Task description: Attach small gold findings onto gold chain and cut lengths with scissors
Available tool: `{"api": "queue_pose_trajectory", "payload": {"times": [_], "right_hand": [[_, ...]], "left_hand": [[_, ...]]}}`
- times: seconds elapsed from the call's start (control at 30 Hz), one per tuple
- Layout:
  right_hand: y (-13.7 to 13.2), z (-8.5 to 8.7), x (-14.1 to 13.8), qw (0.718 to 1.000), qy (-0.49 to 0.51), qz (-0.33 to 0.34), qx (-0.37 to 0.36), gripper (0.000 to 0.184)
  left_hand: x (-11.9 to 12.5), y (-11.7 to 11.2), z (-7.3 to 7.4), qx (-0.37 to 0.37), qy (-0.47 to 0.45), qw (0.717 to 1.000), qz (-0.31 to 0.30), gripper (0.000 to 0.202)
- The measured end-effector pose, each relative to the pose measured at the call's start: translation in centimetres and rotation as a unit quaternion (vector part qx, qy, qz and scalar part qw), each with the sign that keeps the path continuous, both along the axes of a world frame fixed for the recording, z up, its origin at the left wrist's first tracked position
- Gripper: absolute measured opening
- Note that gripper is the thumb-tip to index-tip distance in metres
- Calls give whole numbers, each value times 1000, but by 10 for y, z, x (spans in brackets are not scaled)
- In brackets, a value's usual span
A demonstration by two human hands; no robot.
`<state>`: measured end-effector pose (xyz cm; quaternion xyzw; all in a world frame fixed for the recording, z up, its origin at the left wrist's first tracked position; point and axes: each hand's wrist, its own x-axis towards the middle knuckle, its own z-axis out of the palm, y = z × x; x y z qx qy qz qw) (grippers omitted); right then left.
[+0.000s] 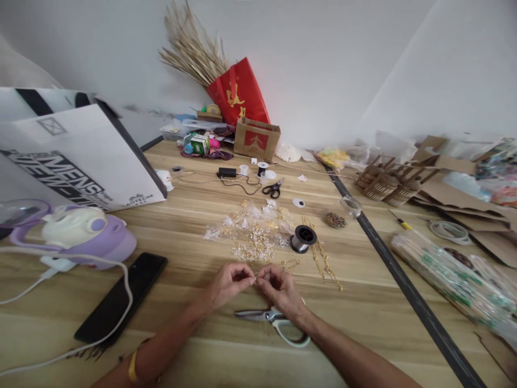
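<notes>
My left hand (234,281) and my right hand (278,288) meet above the wooden table, thumbs and forefingers pinched tip to tip. Something tiny is between the fingertips, too small to make out. Scissors (252,314) with white handles lie under my right hand, blades pointing left. Just beyond my hands is a pile of small gold and clear beads (258,242), some in little plastic bags. A black spool of thin wire (302,238) stands right of the pile. Gold bead chains (321,258) lie beside it, with a short chain piece (290,264) closer to my hands.
At left are a black phone (121,296), a white cable, a purple-and-white device (91,234) and a large white box (89,156). Black-handled scissors (273,188) lie farther back. A dark strip (396,269) crosses the table at right, near wrapped sticks (448,275).
</notes>
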<state>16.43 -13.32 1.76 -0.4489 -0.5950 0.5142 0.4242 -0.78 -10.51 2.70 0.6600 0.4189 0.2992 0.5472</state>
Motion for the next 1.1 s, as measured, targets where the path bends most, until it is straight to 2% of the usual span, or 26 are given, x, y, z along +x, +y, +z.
{"api": "queue_pose_trajectory", "payload": {"times": [0.3,0.5,0.67,0.87,1.1], "right_hand": [[-2,-3,-3,995,80,17,53,33],[-4,1,-2,994,66,15,80,28],[-3,2,-2,997,47,-13,63,26],[0,3,0,997,54,-13,50,29],[0,0,3,999,45,-30,-5,33]], "left_hand": [[-2,4,2,-12,-13,999,33,13],[-2,6,-2,-12,-32,999,38,14],[-1,5,1,-22,-27,999,32,13],[-1,5,-3,-21,-30,999,33,15],[0,5,-2,-35,-27,998,34,16]]}}
